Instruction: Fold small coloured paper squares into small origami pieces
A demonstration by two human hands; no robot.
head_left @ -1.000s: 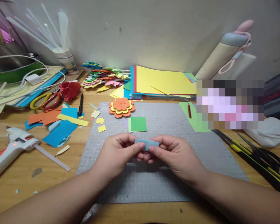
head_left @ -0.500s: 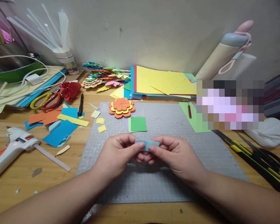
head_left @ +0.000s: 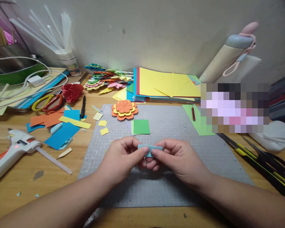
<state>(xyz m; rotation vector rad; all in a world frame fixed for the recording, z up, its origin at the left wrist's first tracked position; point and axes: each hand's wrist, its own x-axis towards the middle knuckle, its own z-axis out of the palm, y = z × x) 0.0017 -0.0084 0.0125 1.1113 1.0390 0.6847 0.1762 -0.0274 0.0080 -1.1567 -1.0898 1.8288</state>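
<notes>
Both my hands meet over the grey cutting mat [head_left: 180, 133], pinching a small folded light blue paper strip [head_left: 150, 148] between them. My left hand [head_left: 120, 160] grips its left end with thumb and fingers closed. The strip's right end sits between the thumb and curled fingers of my right hand [head_left: 178, 160]. Just beyond the strip lie a green paper square [head_left: 141, 126] and an orange and yellow paper flower [head_left: 124, 109].
A white glue gun [head_left: 14, 148] lies at the left with blue, orange and yellow paper scraps [head_left: 59, 126] beside it. Coloured paper sheets [head_left: 163, 84] are stacked at the back. Black and yellow scissors [head_left: 263, 158] lie right; red-handled scissors [head_left: 47, 103] lie far left.
The strip and both hands have shifted slightly lower and my fingers have pressed closer together on it. Nothing else moved.
</notes>
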